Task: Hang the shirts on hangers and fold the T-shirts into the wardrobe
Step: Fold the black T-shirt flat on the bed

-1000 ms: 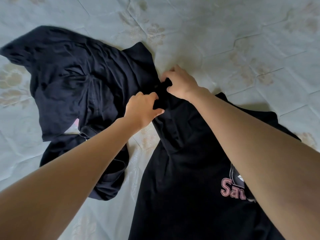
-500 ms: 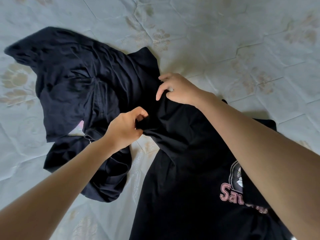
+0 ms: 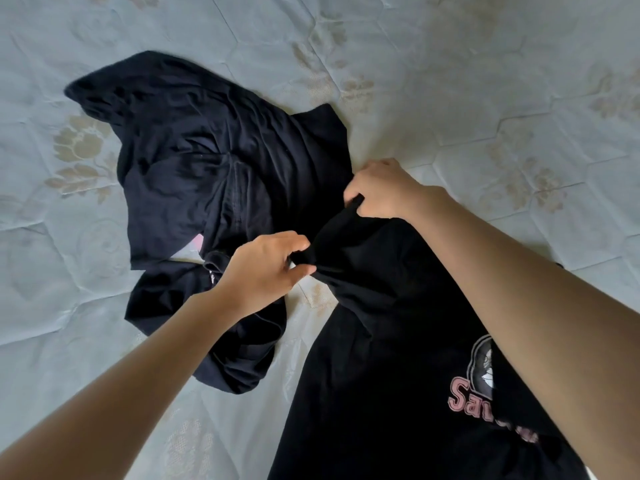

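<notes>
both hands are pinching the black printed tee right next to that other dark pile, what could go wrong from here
1. The left hand grips the printed T-shirt right beside the crumpled dark garment; a pull might snag and drag that too.
2. Both the left and the right hand pinch small bunches of cloth, so the T-shirt may spread creased or slip free.

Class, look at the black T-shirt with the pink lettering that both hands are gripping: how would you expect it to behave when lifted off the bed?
The black T-shirt is probably floppy: it bunches where the left hand and right hand pinch it. It likely hangs limp, as its body drapes flat on the bedspread. It seems light; fingertip pinches are enough to hold it.
</notes>
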A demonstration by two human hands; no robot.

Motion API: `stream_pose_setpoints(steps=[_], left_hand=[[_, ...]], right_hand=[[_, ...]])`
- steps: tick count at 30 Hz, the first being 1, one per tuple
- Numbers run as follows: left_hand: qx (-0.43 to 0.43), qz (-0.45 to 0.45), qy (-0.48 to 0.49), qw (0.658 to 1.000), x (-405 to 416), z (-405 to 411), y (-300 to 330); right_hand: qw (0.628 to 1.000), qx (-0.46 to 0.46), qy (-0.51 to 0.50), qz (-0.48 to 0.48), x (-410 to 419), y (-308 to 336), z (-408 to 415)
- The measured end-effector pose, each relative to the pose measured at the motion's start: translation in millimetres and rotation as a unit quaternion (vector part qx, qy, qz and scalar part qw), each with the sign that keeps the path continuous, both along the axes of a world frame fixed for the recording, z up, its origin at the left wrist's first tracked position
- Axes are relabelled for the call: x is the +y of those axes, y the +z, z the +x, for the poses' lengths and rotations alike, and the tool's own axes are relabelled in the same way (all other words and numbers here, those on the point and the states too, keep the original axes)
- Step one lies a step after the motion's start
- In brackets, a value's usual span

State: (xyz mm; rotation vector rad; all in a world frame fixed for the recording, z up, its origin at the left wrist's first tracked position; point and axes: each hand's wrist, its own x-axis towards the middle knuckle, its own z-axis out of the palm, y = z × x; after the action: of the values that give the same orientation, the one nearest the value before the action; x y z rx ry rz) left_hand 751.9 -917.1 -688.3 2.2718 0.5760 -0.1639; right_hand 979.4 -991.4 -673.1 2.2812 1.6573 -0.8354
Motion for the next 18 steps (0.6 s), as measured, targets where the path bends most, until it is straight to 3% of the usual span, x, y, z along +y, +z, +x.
stream_pose_setpoints(steps=[3,7,13,18], left_hand=[[0.031,-0.034,-0.021,0.999,7,-6,8],[0.004,-0.045,0.004,0.999,14,-9,21],[-0.023,-0.079,0.199,0.977,-4,-7,17],[0.015,-0.135,0.329,0.934,-21,-5,-7]], right_hand=[[0.999,-0.029,-0.017,0.01,-2,5,8],[0.997,-0.011,-0.028,0.075,14,22,8],[0.985,0.092,-0.107,0.095,43,15,1],[0.984,0.09,-0.101,0.119,48,-12,-13]])
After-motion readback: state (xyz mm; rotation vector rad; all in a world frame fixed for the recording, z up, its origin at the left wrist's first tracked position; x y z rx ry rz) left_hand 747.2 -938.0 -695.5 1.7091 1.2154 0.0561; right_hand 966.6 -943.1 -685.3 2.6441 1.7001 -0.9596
